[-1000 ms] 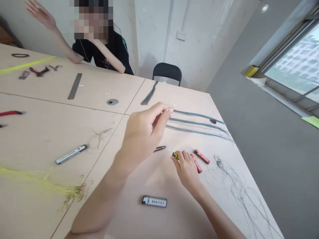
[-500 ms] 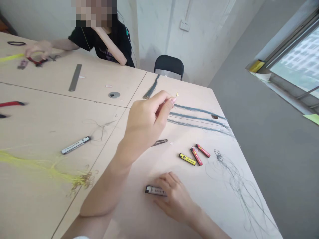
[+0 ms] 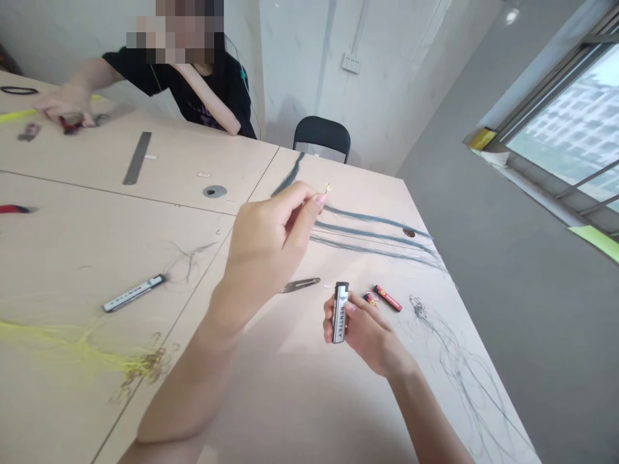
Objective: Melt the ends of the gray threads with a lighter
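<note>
My left hand (image 3: 268,248) is raised above the table with thumb and fingers pinched on a tiny yellow thread end (image 3: 327,188). My right hand (image 3: 365,332) is lower and to the right, closed round a silver and black lighter (image 3: 340,312) held upright above the table. Just beyond that hand lie red lighters (image 3: 384,298) on the table top. A flat metal hair clip (image 3: 300,285) rests between my two hands.
Dark blue-grey thread bundles (image 3: 372,235) stretch across the far right of the table (image 3: 97,232). Loose dark threads (image 3: 459,367) lie near the right edge, yellow threads (image 3: 82,351) at the left. A grey lighter (image 3: 133,293), a ruler (image 3: 136,158), a black chair (image 3: 322,136). Another person (image 3: 193,84) sits opposite, hand (image 3: 65,106) on the table.
My right hand picked the silver lighter up off the table and now holds it upright. My left hand stays raised with its pinch. The other person's hand rests on the table.
</note>
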{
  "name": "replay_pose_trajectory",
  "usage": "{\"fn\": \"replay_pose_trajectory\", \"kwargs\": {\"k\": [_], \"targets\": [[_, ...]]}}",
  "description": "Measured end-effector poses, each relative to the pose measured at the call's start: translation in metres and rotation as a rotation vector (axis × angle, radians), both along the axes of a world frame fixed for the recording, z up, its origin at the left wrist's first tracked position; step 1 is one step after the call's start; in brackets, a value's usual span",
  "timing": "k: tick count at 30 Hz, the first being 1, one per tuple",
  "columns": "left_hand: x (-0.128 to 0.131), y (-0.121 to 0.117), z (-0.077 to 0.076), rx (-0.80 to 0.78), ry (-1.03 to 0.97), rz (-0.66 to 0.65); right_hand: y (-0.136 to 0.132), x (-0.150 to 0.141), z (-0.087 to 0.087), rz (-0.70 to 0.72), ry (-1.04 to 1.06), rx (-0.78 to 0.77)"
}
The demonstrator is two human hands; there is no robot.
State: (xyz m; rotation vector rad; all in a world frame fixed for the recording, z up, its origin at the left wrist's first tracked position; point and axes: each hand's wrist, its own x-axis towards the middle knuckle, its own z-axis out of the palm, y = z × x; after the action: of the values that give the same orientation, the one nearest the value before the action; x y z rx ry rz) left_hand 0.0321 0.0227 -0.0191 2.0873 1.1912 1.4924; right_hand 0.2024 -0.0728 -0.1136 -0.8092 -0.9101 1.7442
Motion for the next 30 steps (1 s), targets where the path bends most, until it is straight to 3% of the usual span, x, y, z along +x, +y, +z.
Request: {"fn": "replay_pose_trajectory", "kwargs": {"k": [4,9,14,19,26,30], "targets": [[0.001,0.000,0.000,0.009,0.023,-0.007,0.025,-0.005,0.022,-0.100,-0.061,0.081],[0.002,-0.002,0.002,0.002,0.043,-0.014,0.067,-0.016,0.049,-0.368,-0.152,0.211],[0.004,-0.002,-0.003,0.025,0.070,0.002,0.096,-0.031,0.072,-0.363,0.027,0.150],[0.009,-0.001,-0.006,0.026,0.118,-0.005,0.105,-0.037,0.074,-0.445,-0.038,0.085],[0.013,0.001,-0.010,-0.009,0.092,-0.002,0.106,-0.037,0.069,-0.631,-0.192,0.097],[0.014,0.001,-0.010,-0.004,0.088,-0.008,0.104,-0.040,0.065,-0.665,-0.273,0.159]]}}
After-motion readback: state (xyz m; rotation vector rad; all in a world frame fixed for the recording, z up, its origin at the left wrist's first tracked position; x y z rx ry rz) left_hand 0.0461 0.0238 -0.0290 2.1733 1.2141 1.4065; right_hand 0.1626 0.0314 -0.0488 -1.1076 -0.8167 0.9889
